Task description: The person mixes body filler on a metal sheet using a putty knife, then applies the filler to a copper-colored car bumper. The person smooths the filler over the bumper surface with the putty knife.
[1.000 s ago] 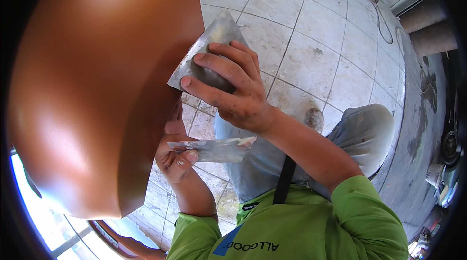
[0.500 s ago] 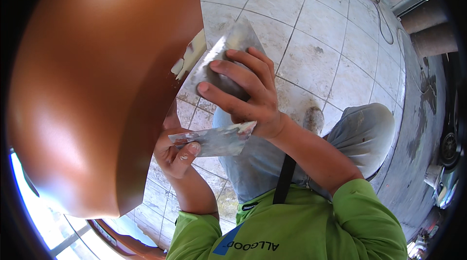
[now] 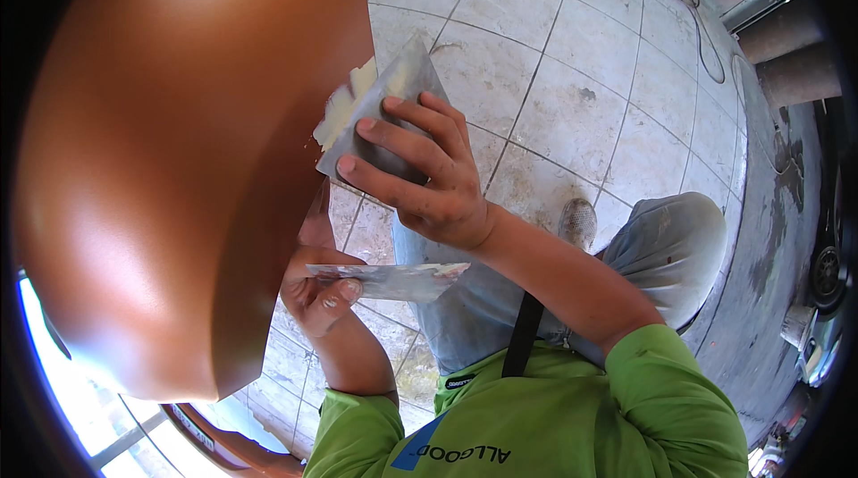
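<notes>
Head cam: R hand (image 3: 438, 170) grips scraper (image 3: 398, 80), panel (image 3: 197, 147) pt. hidden behind; L hand (image 3: 315, 297) pinches 2nd blade (image 3: 402, 282).

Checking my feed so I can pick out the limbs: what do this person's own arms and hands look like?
The left hand and right hand are bare, with no gloves; pale smears mark the left thumb. The forearms are bare too, below short bright green sleeves. No watch or cable shows on either arm.
</notes>
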Available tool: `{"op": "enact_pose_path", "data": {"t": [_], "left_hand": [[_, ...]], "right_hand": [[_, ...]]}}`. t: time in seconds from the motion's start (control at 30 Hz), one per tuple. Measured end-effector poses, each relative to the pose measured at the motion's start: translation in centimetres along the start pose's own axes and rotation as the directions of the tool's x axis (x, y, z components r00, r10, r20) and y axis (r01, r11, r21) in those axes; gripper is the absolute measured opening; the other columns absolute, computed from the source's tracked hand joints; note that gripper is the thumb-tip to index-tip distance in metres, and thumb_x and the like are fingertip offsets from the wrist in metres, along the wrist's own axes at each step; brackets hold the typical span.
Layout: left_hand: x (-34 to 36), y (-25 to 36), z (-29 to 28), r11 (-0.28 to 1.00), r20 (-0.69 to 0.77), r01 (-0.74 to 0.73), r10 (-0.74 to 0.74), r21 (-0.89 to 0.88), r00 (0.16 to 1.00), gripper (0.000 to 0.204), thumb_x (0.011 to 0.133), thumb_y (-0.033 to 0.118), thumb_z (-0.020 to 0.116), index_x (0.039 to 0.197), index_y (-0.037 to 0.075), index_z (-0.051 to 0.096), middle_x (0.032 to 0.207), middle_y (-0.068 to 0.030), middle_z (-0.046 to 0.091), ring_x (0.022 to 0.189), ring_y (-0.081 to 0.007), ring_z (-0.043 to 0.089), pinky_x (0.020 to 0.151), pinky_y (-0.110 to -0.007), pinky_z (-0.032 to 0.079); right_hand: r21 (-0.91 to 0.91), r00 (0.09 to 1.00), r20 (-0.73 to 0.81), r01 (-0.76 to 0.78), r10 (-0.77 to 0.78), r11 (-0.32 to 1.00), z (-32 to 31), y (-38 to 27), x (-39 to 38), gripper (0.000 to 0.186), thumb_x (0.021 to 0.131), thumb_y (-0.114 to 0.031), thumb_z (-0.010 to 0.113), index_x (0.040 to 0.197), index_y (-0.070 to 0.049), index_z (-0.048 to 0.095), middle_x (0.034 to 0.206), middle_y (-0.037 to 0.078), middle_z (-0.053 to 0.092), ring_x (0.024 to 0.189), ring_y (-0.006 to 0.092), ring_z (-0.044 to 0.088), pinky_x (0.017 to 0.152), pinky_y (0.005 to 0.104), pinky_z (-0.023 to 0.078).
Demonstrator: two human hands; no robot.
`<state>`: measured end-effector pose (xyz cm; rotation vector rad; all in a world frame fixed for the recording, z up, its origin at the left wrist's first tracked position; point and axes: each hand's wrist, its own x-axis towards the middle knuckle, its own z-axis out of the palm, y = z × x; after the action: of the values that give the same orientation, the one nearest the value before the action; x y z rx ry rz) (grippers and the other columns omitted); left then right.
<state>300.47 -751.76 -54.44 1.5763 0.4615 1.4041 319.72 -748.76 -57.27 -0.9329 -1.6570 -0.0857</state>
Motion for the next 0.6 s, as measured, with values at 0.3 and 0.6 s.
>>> {"op": "enact_pose_path", "data": {"t": [0.3,0.6], "left_hand": [[0.5,-1.9,-1.3,0.980,0.094,-0.171,0.161,0.103,0.982,0.069,0.084,0.030,0.080,0.148,0.013,0.061,0.168,-0.0189,0.035,0.154,-0.0514,0.026,0.123,-0.074,0.009],[0.5,-1.3,-0.7,0.997,0.060,-0.078,0.077,0.019,0.995,0.067,0.083,0.029,0.079,0.144,0.013,0.056,0.169,-0.0205,0.030,0.155,-0.0524,0.022,0.124,-0.073,0.009]], "right_hand": [[-0.038,0.994,-0.036,-0.101,0.099,0.994,-2.4,0.2,-1.9,0.047,0.081,-0.008,0.071,0.123,-0.028,0.077,0.133,0.001,0.066,0.125,0.0286,0.060,0.109,0.0506,0.041],[-0.061,0.994,-0.051,0.090,-0.094,0.994,-1.2,1.0,2.4,0.044,0.081,-0.013,0.070,0.122,-0.030,0.074,0.132,0.000,0.065,0.120,0.0296,0.063,0.106,0.0525,0.041]]}}
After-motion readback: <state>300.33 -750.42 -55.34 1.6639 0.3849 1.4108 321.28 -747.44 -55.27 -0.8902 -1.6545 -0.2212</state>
